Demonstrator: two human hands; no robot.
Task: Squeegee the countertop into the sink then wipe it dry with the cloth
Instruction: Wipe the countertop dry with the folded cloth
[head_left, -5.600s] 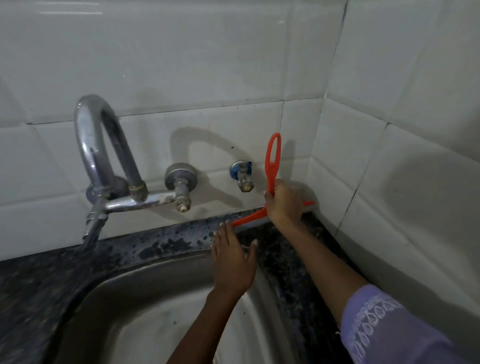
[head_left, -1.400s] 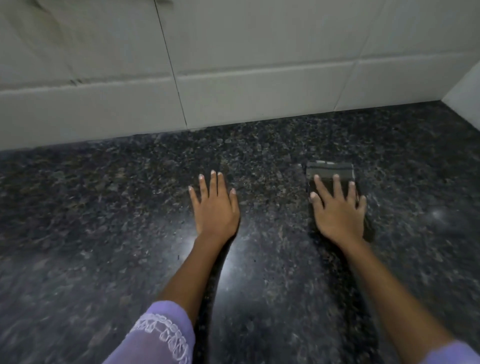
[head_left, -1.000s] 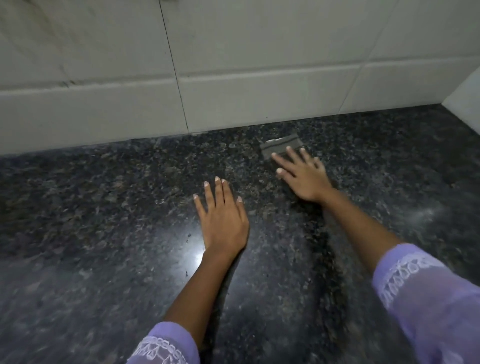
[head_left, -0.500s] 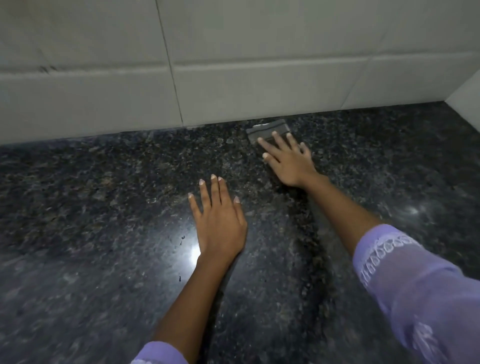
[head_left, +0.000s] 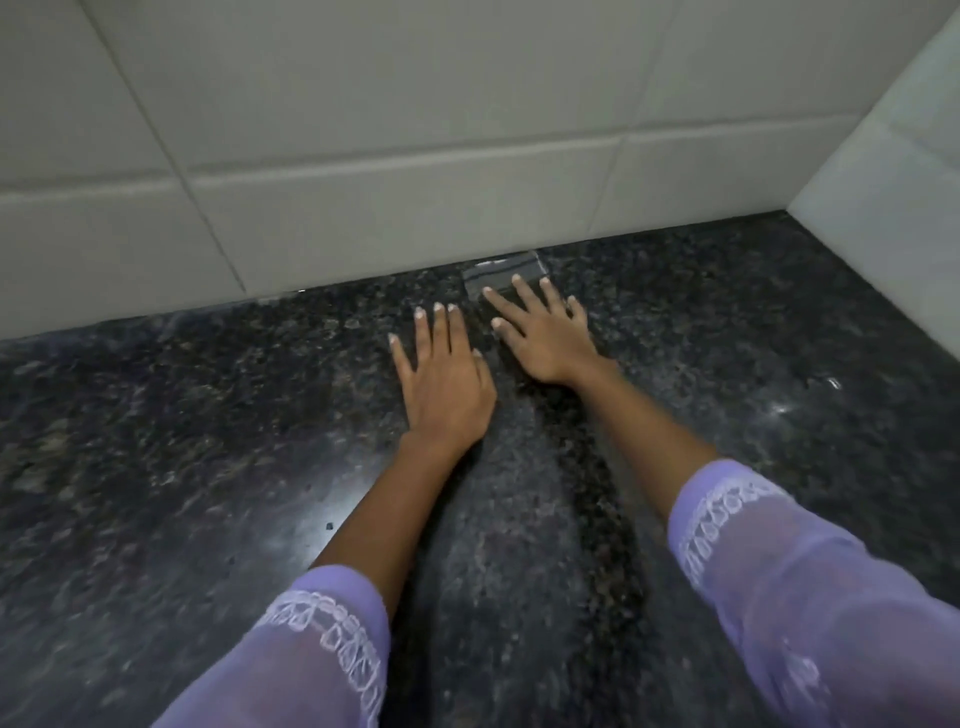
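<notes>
**Cloth pushed right up to the back tiles**

Both hands are flat on the dark speckled countertop (head_left: 208, 467); the right hand (head_left: 545, 338) has its fingers straight and spread, pressing down on a small folded grey cloth (head_left: 506, 273); the far edge of the cloth sits just at the foot of the white wall tiles (head_left: 415, 130), with only that far strip peeking out past the fingertips. The left hand (head_left: 444, 387) lies palm down just beside the right one, on its left; fingers straight, holding nothing, simply resting on the stone. Both arms come in from the near edge in lilac sleeves (head_left: 789, 587) with white lace trim at the cuffs. A side wall (head_left: 893, 171) closes the corner at far right; a few bright glints show on the stone near it.
</notes>
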